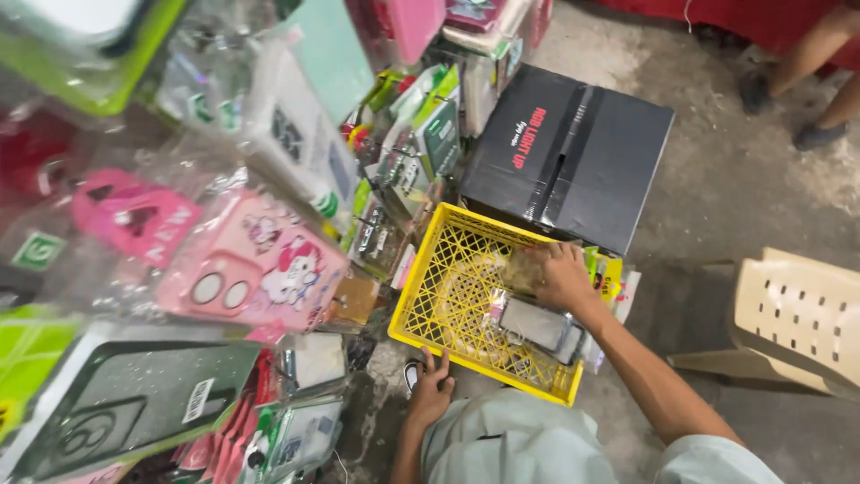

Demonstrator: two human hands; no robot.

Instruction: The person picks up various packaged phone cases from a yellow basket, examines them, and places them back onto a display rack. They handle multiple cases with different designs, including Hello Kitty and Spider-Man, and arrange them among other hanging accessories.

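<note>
Right hand (563, 274): reaches into the yellow crate (430, 296), fingers closed on a clear packet (520, 269).
Left hand (432, 390): open, fingers spread, resting just outside the crate's near rim.
Beside crate: black box (573, 152), hanging phone cases (255, 264).

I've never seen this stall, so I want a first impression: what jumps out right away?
The bright yellow plastic crate on the concrete floor at centre, with the right hand reaching into it over clear-packaged phone cases. Left of it hangs a wall of packaged cases, a pink cartoon phone case foremost. Behind the crate sits a black cardboard box; the left hand rests near the crate's front edge.
</note>
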